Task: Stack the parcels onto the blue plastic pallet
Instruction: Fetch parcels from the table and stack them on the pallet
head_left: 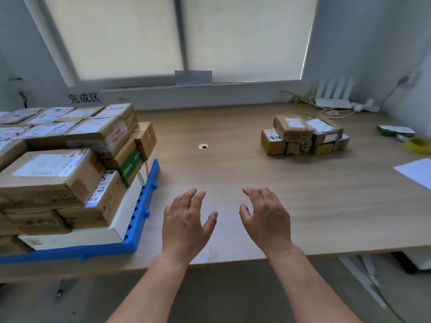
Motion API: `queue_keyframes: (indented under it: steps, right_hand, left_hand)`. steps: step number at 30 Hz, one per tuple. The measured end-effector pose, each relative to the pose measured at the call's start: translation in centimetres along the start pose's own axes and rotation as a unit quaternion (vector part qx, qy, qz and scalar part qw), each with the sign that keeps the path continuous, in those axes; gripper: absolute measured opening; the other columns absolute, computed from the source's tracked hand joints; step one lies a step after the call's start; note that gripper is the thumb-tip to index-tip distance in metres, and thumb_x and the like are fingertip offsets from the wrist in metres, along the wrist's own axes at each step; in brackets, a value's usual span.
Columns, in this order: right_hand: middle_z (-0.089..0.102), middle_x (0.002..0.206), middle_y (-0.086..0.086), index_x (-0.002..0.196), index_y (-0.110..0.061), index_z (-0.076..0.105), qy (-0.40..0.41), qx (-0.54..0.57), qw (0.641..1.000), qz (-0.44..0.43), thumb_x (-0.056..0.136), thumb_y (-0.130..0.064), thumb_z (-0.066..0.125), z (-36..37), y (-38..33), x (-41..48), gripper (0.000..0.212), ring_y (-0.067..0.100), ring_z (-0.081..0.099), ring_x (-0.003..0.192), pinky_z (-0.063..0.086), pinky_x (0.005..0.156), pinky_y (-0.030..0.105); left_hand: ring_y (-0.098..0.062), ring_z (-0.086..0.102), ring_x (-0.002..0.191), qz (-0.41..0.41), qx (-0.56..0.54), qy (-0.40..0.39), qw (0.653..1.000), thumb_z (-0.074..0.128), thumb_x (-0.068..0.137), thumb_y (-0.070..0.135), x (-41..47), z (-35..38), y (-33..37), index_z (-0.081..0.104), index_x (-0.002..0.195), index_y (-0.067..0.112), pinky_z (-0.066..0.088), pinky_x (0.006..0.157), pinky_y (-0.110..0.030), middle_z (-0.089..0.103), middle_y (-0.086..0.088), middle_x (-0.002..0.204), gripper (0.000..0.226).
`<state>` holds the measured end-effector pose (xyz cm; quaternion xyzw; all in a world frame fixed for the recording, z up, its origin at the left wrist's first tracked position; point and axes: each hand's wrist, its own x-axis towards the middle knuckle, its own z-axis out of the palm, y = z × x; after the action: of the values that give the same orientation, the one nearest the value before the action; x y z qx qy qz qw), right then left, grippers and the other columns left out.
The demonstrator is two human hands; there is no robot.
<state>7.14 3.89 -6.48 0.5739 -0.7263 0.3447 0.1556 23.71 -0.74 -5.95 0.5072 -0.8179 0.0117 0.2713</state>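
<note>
The blue plastic pallet (142,220) lies at the table's left, loaded with several cardboard parcels (53,176) stacked in layers over a flat white box (105,234). A small heap of brown parcels (303,136) sits at the far right of the wooden table. My left hand (186,224) and my right hand (265,217) hover side by side over the bare table near its front edge, between pallet and heap. Both hands have relaxed, slightly spread fingers and hold nothing.
A cable hole (203,146) marks the table (221,173) centre. A white router (333,96) with yellow cables stands at the back right. A yellow tape roll (417,145), a green item (396,131) and a white paper sheet (417,171) lie along the right edge.
</note>
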Motion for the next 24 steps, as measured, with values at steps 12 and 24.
queue_keyframes:
  steps: [12, 24]
  right_hand:
    - [0.069, 0.086, 0.007, 0.105, -0.011, 0.071, 0.018, -0.066, 0.996, 0.064, 0.066, -0.014, 0.083, -4.1, 12.4, 1.2, 0.042, 0.023, 0.066, 0.073, 0.052, 0.055, 0.027]
    - [0.068, 0.086, 0.008, 0.105, -0.009, 0.071, 0.008, -0.093, 0.988, 0.121, 0.061, -0.011, 0.084, -2.2, 21.4, 7.7, 0.046, 0.028, 0.067, 0.076, 0.054, 0.056, 0.032]
  left_hand:
    - [-0.018, 0.040, 0.133, 0.050, -0.076, -0.069, 0.993, 0.052, 0.090, 0.049, 4.0, 6.2, 12.0, 0.035, 0.146, 0.021, 0.034, 0.105, -0.034, 0.044, 0.001, 0.145, 0.065]
    - [-0.016, 0.037, 0.134, 0.085, -0.109, -0.114, 0.984, 0.051, 0.090, 0.050, 12.5, 13.9, 17.6, 0.033, 0.147, 0.022, 0.032, 0.105, -0.033, 0.043, 0.003, 0.145, 0.066]
